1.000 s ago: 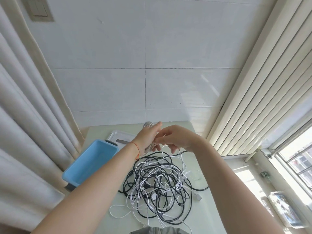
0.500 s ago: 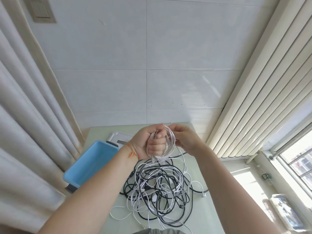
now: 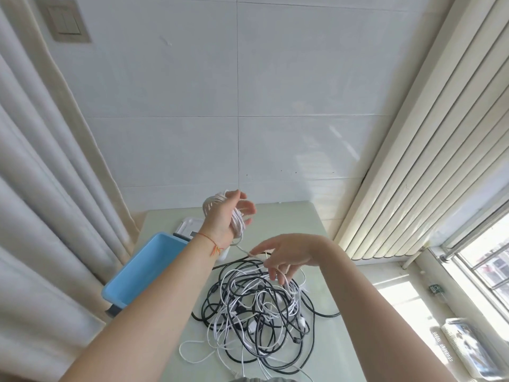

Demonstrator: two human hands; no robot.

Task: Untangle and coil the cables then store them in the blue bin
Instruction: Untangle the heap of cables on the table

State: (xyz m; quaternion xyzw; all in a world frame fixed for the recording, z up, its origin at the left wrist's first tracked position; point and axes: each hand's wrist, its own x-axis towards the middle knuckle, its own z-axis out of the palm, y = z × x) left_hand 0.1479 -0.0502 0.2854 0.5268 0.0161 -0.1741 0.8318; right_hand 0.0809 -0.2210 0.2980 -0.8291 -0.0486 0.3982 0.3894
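Item: white cable (image 3: 237,224), mid-coil. We carry its loops wound round our left hand (image 3: 228,216), fingers spread; our right hand (image 3: 286,253) pinches the trailing strand above the tangle (image 3: 261,310). Blue bin (image 3: 143,268) waits left. Next: feed slack, wrap again.

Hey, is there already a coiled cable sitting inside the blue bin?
No, the visible part of the blue bin holds nothing, and the only coil, the white cable, is wrapped around the left hand above the table.
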